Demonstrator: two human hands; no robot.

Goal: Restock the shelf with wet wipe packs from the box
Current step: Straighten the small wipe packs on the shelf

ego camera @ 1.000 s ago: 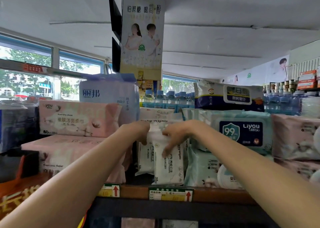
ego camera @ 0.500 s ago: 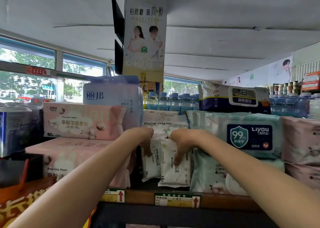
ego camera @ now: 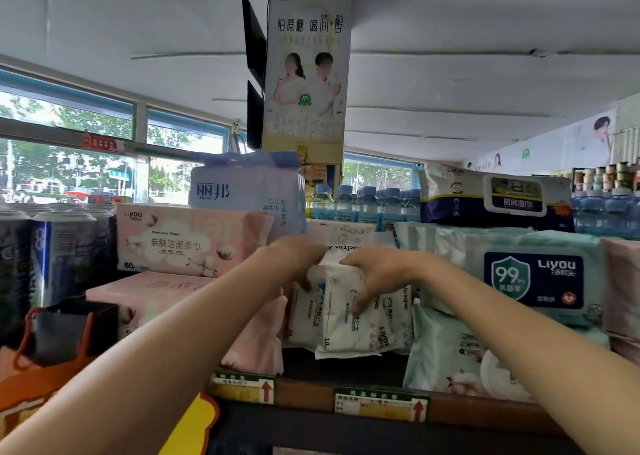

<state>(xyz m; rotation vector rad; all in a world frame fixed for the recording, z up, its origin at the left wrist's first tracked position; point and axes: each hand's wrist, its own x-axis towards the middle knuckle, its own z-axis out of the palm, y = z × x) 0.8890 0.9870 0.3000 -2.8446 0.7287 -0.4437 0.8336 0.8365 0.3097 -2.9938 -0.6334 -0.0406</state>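
Several small white wet wipe packs (ego camera: 341, 330) stand upright in a narrow gap on the top shelf (ego camera: 304, 390). My left hand (ego camera: 298, 259) grips the tops of the left packs, fingers curled over them. My right hand (ego camera: 375, 274) curls over the front pack, fingers pressing down its face. The box is out of view.
Pink tissue packs (ego camera: 188, 241) stacked left of the gap, with a lilac bundle (ego camera: 247, 191) on top. Mint wipe packs (ego camera: 533, 274) lie right of it. Water bottles (ego camera: 360, 203) stand behind. Cans (ego camera: 65, 247) and a dark bag (ego camera: 65, 330) sit far left.
The view has drifted down and right a little. Both hands stay on the small packs; the front pack now leans out more toward the shelf edge.
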